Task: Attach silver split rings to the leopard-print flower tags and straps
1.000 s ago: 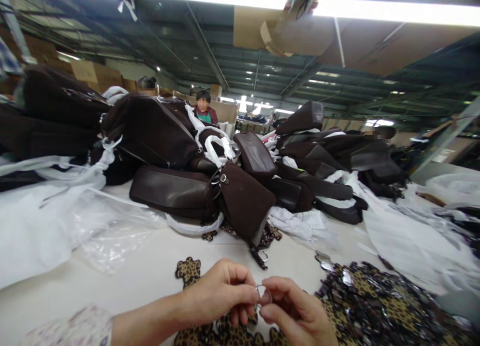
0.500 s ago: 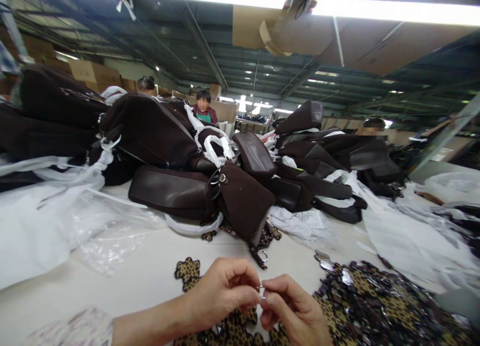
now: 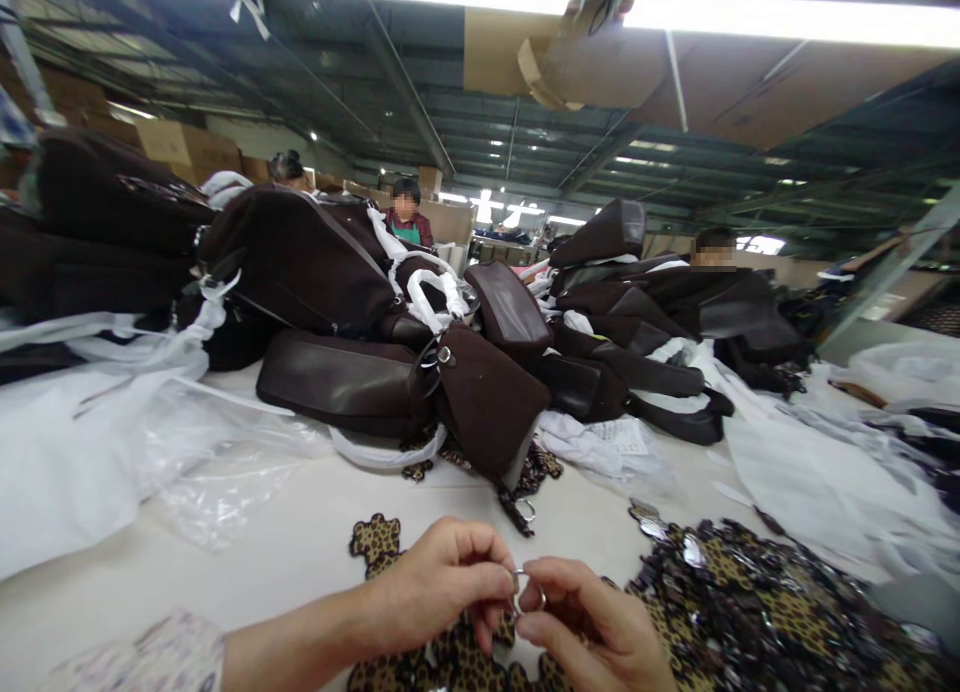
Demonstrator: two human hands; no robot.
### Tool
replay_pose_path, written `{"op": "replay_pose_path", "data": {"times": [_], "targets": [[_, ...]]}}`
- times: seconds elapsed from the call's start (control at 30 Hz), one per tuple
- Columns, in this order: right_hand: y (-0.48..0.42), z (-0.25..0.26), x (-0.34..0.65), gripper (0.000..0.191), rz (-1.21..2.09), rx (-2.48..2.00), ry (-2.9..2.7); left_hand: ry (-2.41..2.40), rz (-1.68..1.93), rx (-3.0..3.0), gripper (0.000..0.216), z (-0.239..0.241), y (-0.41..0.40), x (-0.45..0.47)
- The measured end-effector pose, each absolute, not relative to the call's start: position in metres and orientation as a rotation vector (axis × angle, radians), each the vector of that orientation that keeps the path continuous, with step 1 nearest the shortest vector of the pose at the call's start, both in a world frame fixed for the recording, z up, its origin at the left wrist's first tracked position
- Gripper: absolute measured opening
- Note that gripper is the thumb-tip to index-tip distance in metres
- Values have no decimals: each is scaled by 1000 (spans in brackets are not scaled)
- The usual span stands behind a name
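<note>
A silver metal ring [image 3: 531, 599] is pinched between my two hands above the table. My left hand [image 3: 454, 577] grips its left side between thumb and forefinger. My right hand [image 3: 581, 622] holds the ring's right side with thumb and fingertips. Whether a second small part sits at the left fingertips I cannot make out. Below and around the hands lie leopard-print bear-shaped charms [image 3: 375, 539] with dark edges. A large heap of similar charms [image 3: 795, 612], some with shiny silver backs, is to the right of my right hand.
Dark brown handbags [image 3: 491, 397] with white-wrapped handles are piled across the table [image 3: 300, 532]. Clear plastic [image 3: 225, 482] and white wrapping [image 3: 67, 462] lie at the left, more white sheeting [image 3: 795, 482] at the right. Co-workers [image 3: 407, 217] are behind the pile.
The ring has turned and now shows its round opening between my fingers. My right hand has shifted slightly. In the background, a person at the right has moved left.
</note>
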State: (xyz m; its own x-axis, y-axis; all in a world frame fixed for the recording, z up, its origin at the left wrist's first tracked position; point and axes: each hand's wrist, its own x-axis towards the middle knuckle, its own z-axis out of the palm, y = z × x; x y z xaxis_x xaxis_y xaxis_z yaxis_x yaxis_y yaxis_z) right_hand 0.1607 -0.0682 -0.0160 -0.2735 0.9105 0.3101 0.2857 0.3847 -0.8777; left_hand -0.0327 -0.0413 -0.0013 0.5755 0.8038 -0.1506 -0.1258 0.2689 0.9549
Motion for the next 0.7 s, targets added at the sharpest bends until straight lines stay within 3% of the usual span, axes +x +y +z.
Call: {"op": "replay_pose_path", "data": {"times": [0.13, 0.37, 0.7], "targets": [[-67, -16, 163, 19, 818, -1071, -1824, 708, 698, 1046, 23, -5, -41, -31], [-68, -29, 157, 28, 1186, -1010, -1544, 697, 673, 1000, 28, -5, -38, -32], [-65, -23, 157, 24, 946, -1009, -1730, 656, 655, 863, 39, -6, -37, -34]]}}
